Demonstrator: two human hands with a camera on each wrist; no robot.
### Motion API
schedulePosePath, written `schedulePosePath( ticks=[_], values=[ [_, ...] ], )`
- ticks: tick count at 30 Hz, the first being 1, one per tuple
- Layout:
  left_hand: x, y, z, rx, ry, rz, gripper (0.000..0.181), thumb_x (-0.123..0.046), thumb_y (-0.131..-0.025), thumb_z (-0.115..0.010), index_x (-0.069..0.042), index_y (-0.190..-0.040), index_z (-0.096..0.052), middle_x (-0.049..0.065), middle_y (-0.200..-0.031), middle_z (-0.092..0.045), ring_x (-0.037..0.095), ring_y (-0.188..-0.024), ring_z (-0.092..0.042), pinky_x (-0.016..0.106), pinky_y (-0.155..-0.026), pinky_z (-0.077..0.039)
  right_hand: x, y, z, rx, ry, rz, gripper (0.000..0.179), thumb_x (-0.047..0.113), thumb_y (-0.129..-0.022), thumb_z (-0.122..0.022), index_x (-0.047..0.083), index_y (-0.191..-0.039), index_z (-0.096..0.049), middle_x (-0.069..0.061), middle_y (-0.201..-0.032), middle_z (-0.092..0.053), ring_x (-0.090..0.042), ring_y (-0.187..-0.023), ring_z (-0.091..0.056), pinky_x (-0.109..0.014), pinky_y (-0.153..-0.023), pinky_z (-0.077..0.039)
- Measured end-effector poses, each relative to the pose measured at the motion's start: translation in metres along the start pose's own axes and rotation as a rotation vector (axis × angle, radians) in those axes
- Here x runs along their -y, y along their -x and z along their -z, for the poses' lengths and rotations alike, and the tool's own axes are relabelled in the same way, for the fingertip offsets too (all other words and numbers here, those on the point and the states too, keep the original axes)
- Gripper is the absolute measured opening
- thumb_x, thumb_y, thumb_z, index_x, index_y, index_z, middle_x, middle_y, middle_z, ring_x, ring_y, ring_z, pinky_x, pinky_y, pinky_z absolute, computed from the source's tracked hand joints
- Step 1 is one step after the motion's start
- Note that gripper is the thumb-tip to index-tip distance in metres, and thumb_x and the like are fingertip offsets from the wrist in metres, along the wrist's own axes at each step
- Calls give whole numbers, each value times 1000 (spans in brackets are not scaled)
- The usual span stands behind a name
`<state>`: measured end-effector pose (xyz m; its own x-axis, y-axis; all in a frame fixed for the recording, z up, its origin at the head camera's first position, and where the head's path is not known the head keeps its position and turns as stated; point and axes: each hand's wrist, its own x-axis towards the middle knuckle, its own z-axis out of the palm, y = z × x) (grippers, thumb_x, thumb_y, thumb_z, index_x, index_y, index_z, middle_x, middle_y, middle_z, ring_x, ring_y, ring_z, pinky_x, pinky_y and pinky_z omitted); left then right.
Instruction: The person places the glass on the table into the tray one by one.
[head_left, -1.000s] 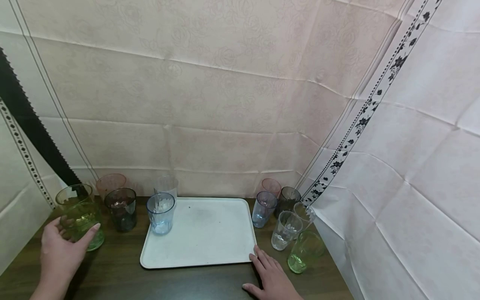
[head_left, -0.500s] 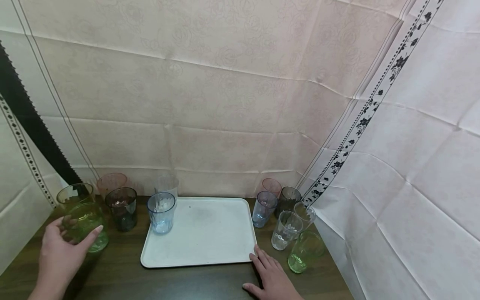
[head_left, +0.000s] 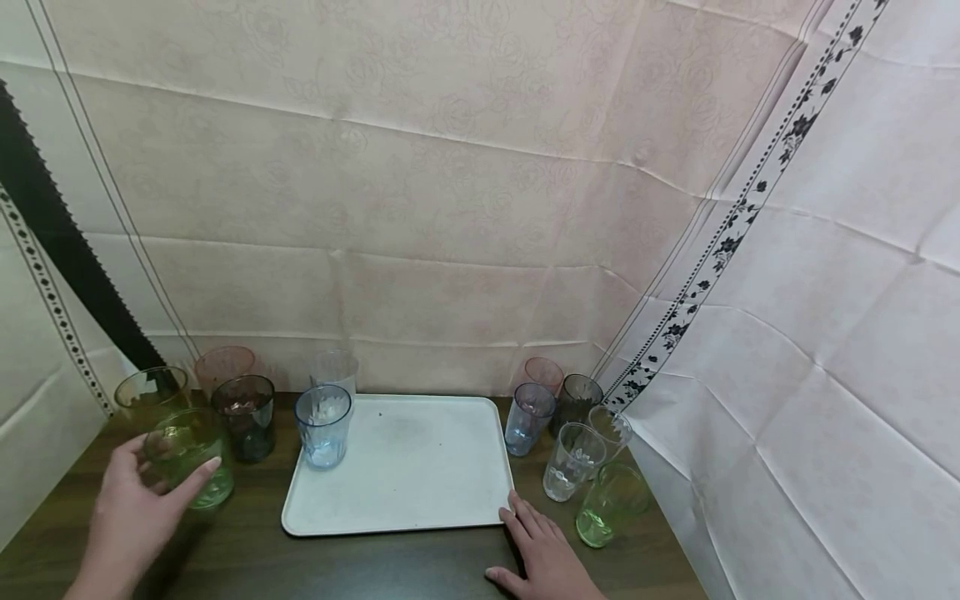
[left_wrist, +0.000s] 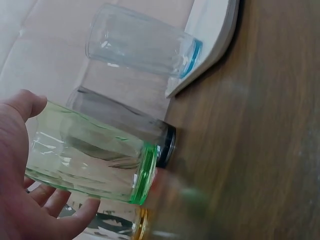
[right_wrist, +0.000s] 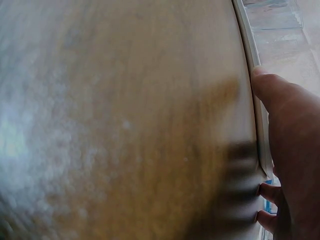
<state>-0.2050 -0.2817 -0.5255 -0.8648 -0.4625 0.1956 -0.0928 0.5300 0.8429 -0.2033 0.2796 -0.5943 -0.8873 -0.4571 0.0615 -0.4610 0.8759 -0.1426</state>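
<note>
My left hand [head_left: 135, 508] grips a green drinking glass [head_left: 191, 458] by its side, thumb on the near face and fingers round the far one. In the left wrist view the green base appears a little off the table. Beside it stand a dark grey glass [head_left: 243, 429], a yellow glass [head_left: 150, 400] and a pink glass [head_left: 225, 360]. A white tray [head_left: 427, 475] lies in the middle with a blue glass [head_left: 324, 433] on its left part. The fingers of my right hand [head_left: 542, 548] rest at the tray's near right corner, outstretched.
Behind the blue glass stands a clear glass [head_left: 335, 368]. Right of the tray are a blue glass [head_left: 527, 425], a pink glass [head_left: 543, 372], a dark glass [head_left: 576, 404], clear glasses [head_left: 572, 467] and a green glass [head_left: 597, 517]. Pale cloth [head_left: 450, 208] surrounds the table.
My left hand and the green glass have moved right, away from the yellow glass and in front of the dark grey one. The right hand and tray have stayed put.
</note>
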Motion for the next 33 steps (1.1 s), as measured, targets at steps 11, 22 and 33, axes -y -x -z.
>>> schedulePosePath(
  ticks=[11, 22, 33],
  values=[
    [-24, 11, -20, 132, 43, -96, 105, -47, -89, -80, 8, -157, -22, 37, -143, -39, 54, -121, -50, 52, -78, -59, -1, 0, -2, -34, 26, 35, 91, 80, -95, -44, 16, -160, -44, -11, -169, -30, -32, -146, -38, -61, -105, -45],
    [-46, 24, -49, 241, 105, -214, 95, -43, -91, -80, 5, -154, -28, 29, -141, -44, 47, -122, -51, 64, -94, -52, -1, -1, -3, -34, 13, 22, 91, 81, -94, -45, 17, -160, -44, -10, -169, -29, -31, -147, -37, -60, -106, -45],
    [-57, 30, -63, 293, 126, -273, 92, -43, -90, -80, 2, -154, -32, 23, -137, -50, 38, -120, -54, 58, -93, -55, -1, 0, -2, -7, 8, -2, 92, 82, -93, -44, 19, -160, -43, -8, -171, -26, -29, -149, -35, -59, -109, -43]
  ],
)
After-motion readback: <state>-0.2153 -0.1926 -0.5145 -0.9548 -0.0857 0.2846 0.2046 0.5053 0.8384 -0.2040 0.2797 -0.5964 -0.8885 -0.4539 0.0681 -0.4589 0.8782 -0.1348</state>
